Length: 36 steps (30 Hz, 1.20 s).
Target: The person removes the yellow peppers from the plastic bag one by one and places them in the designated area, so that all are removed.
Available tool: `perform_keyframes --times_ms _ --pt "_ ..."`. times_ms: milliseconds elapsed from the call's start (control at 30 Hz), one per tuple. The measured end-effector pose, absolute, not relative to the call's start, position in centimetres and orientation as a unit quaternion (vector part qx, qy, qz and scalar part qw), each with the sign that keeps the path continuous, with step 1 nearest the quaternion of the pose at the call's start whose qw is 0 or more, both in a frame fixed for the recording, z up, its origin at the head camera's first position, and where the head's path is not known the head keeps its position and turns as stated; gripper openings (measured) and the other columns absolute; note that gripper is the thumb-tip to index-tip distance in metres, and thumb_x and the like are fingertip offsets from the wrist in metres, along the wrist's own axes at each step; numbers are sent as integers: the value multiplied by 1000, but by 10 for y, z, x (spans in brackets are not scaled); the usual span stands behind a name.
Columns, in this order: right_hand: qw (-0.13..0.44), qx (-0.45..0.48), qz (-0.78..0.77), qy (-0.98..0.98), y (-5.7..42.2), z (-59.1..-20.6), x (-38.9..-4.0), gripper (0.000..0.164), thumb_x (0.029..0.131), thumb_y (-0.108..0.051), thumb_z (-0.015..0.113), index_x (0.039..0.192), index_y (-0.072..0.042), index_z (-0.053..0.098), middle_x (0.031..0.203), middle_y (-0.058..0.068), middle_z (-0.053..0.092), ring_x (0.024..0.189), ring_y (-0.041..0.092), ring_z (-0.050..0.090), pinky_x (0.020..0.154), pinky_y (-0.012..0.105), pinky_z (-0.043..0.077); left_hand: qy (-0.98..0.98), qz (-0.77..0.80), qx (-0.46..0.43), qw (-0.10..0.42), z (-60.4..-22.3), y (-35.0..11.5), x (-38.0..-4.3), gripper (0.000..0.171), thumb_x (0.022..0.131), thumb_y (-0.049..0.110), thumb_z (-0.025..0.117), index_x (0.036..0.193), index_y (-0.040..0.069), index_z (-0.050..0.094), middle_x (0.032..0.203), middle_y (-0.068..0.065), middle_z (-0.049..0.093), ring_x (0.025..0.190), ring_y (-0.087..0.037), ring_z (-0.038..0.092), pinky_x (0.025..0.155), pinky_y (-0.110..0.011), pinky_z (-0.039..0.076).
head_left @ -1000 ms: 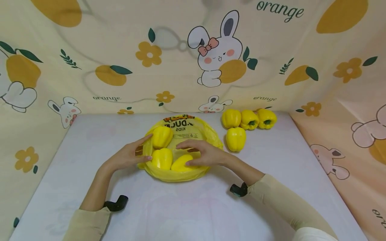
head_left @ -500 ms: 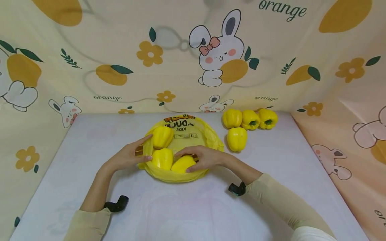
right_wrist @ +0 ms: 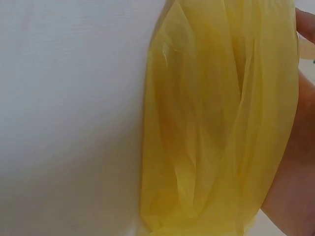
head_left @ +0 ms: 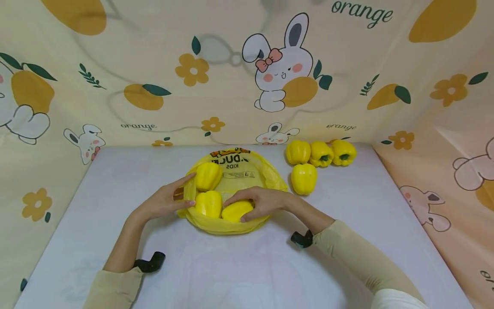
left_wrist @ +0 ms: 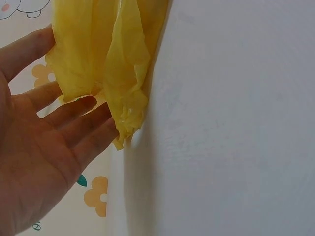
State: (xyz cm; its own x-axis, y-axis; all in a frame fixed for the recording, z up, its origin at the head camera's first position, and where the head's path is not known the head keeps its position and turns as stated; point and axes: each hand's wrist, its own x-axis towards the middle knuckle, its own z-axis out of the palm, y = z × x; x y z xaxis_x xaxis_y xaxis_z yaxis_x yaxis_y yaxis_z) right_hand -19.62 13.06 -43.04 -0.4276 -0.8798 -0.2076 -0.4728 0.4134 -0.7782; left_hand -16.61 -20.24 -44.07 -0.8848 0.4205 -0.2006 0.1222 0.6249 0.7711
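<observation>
A yellow plastic bag (head_left: 231,226) stands on the table with its mouth rolled wide, dark print showing on its inner back wall. Inside lie three yellow bell peppers: one at the back left (head_left: 209,176), one at the front left (head_left: 208,204), one at the front right (head_left: 236,211). My right hand (head_left: 266,201) reaches over the bag's rim and grips the front-right bell pepper; the bag wall hides most of this hand in the right wrist view. At the left rim, my left hand (head_left: 164,199) touches the bag (left_wrist: 88,49) with fingers extended.
Several more yellow bell peppers sit to the right of the bag: a row of three along the back, with the middle one (head_left: 321,153) stem forward, and one (head_left: 303,179) in front. A printed cloth (head_left: 227,98) hangs behind the white table (head_left: 231,270).
My right hand has come down onto the front-right bell pepper and closed its fingers round it. That pepper has shifted slightly to the right. My left hand stays at the bag's rim.
</observation>
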Motion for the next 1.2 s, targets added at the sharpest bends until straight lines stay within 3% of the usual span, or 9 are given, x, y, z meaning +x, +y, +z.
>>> perform_keyframes --times_ms 200,667,800,1100,1200 --pt "284 -400 -326 808 135 -422 -197 53 89 -35 72 139 -37 56 143 -18 52 133 6 44 115 38 31 881 406 161 181 -442 -204 -167 85 90 44 71 159 22 26 158 -21 30 140 -45 35 111 -66 28" --pt "222 -360 -367 828 157 -403 -203 58 89 -41 73 143 -36 54 146 -10 51 136 14 43 114 46 34 876 413 167 185 -438 -202 -167 84 91 41 70 159 19 26 159 -22 28 139 -45 38 111 -64 30" --pt "218 -345 -380 830 167 -396 -204 59 89 -41 73 144 -32 53 146 -8 52 130 16 48 110 46 39 874 414 163 194 -435 -201 -169 84 91 41 70 159 19 26 160 -22 27 138 -46 38 111 -64 31" --pt "208 -276 -408 845 193 -382 -206 57 88 -46 74 141 -40 54 140 -9 54 104 22 56 86 41 52 873 414 156 203 -432 -199 -169 87 90 41 72 159 19 24 160 -22 26 139 -46 36 111 -64 30" --pt "190 -260 -404 856 203 -380 -206 59 87 -47 74 142 -40 53 139 -8 54 103 23 55 86 41 51 876 409 159 199 -433 -200 -169 89 88 42 73 159 19 25 159 -22 27 139 -46 37 111 -64 31"
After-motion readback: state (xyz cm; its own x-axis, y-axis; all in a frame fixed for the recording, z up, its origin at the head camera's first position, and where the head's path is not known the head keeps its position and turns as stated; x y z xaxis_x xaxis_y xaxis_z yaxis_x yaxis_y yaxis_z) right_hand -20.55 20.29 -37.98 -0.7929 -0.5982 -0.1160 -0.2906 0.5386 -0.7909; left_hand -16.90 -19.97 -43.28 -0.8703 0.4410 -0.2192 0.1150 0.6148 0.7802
